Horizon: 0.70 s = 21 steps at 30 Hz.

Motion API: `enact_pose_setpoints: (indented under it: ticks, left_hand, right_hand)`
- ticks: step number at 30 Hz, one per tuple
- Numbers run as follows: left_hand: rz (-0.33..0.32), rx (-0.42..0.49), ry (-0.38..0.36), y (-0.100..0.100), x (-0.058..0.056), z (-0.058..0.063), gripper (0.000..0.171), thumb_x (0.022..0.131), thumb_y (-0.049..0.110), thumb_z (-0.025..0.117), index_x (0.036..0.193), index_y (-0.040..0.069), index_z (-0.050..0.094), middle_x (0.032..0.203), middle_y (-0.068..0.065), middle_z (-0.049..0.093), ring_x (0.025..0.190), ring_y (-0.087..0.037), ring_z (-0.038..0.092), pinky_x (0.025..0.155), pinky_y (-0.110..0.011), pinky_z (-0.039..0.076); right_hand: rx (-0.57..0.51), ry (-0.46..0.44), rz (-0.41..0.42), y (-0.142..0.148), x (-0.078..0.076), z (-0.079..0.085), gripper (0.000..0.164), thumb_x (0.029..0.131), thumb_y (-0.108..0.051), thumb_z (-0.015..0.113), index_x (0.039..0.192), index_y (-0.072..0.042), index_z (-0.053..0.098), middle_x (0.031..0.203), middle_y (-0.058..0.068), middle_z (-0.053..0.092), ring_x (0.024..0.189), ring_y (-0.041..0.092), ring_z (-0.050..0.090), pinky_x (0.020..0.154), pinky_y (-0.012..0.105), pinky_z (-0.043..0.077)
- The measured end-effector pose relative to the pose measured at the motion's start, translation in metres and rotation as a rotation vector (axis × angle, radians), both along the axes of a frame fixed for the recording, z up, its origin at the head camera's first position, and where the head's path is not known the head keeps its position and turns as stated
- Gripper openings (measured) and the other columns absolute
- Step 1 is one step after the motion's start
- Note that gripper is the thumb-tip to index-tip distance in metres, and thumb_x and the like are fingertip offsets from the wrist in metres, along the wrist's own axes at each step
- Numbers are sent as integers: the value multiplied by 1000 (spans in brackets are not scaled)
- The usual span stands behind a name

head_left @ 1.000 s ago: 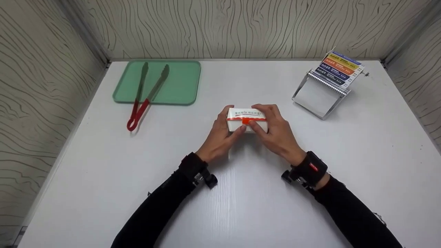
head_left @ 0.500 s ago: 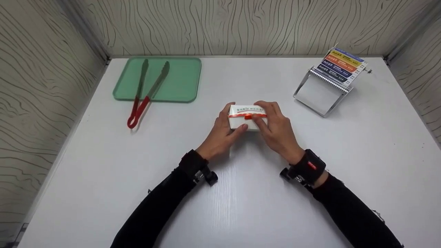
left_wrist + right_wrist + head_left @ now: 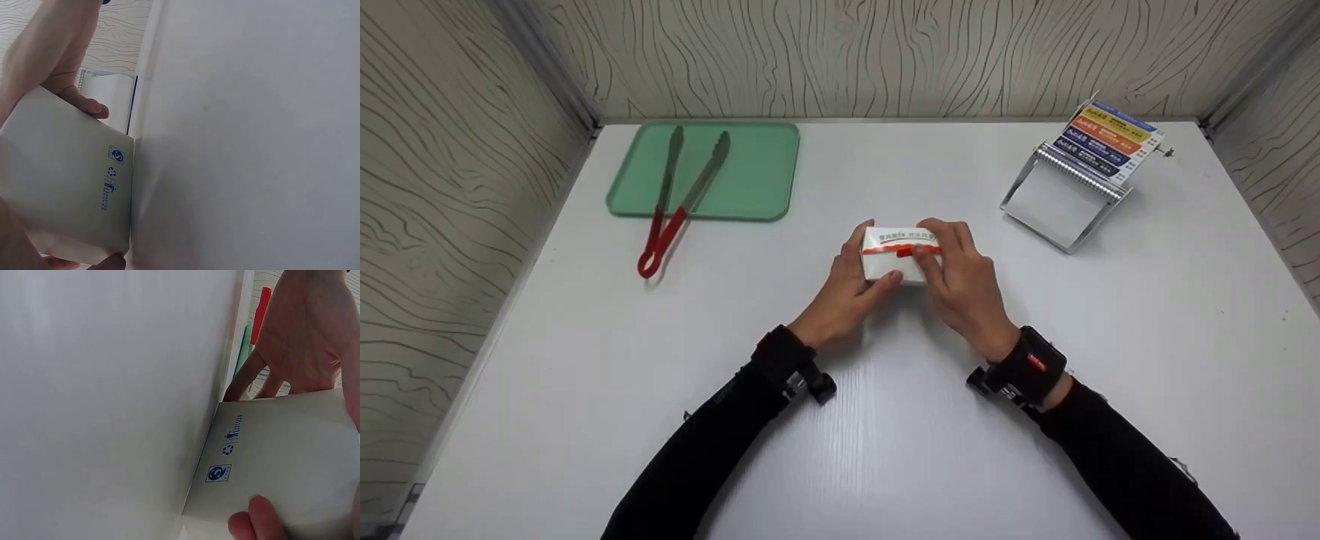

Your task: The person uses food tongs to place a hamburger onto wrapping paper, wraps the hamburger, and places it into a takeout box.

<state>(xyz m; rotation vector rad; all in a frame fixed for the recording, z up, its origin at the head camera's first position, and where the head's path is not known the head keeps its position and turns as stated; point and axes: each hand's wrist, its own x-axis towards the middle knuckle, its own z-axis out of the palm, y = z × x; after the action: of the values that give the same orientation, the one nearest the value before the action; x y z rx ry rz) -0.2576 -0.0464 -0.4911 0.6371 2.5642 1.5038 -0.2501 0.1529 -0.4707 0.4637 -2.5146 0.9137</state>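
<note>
In the head view, a small white paper box (image 3: 889, 266) with grey lettering and a red band is held between my two hands above the middle of the table. My left hand (image 3: 840, 292) grips its left side, thumb along the near face. My right hand (image 3: 966, 289) holds the right side, its thumb touching a red tab (image 3: 904, 253) at the band. Both wrist views show a plain face of the white box (image 3: 67, 169) with blue printed symbols (image 3: 218, 472) near one edge. The box's contents are hidden.
A green tray (image 3: 761, 172) lies at the back left, with red-handled metal tongs (image 3: 666, 241) across it and over its near edge. At the back right stands a metal dispenser (image 3: 1057, 210) with a serrated bar and colour-banded labels (image 3: 1102, 142). Patterned walls (image 3: 885, 60) bound the white table.
The box has shifted slightly right and tilted, showing more of its lettered top. My right thumb has moved up with the red tab, which looks thinner. My left hand keeps its grip.
</note>
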Motion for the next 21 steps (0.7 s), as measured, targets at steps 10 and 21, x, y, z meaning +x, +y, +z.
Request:
enact_pose_setpoints:
  ticks: [10, 21]
  left_hand:
    - [-10, -15, -2, 0, 1, 0, 91, 104, 46, 58, 165, 14, 0, 162, -13, 32, 145, -29, 31, 121, -47, 33]
    - [-28, -11, -8, -2, 0, -1, 100, 99, 70, 49, 167, 18, -4, 163, -12, 28, 145, -28, 31, 121, -46, 33]
  right_hand:
    - [25, -11, -18, -1, 2, 0, 43, 108, -42, 51, 137, -11, 53, 117, 19, 58, 75, 28, 65, 58, 33, 50]
    - [21, -2, -15, -2, 1, 0, 40, 108, -36, 54, 137, -8, 54, 118, 21, 59, 70, 31, 63, 57, 34, 47]
